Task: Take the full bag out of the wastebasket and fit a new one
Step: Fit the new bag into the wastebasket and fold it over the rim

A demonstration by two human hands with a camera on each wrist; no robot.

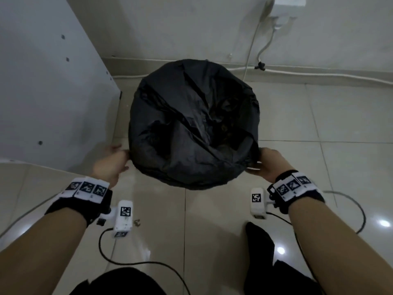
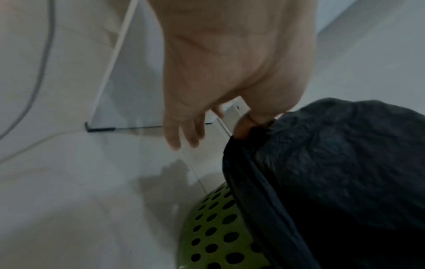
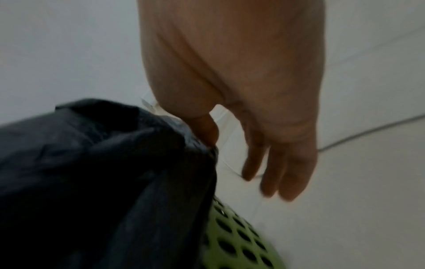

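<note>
A black plastic bag [image 1: 193,124] is draped over the top of a green perforated wastebasket [image 2: 214,236], which stands on the tiled floor in front of me. In the head view the bag hides the basket. My left hand [image 1: 119,158] pinches the bag's edge [image 2: 264,131] on the left side between thumb and forefinger, its other fingers [image 2: 181,134] hanging straight. My right hand [image 1: 262,165] pinches the bag's edge [image 3: 202,145] on the right side the same way, with the remaining fingers [image 3: 276,174] loose beside the basket [image 3: 241,236].
A white cabinet panel [image 1: 42,81] stands close on the left. Behind the basket is a wall with a socket [image 1: 285,9] and hanging cables [image 1: 253,50]. My foot in a black sock [image 1: 257,237] and the wrist-camera cables [image 1: 350,209] lie on the floor near me.
</note>
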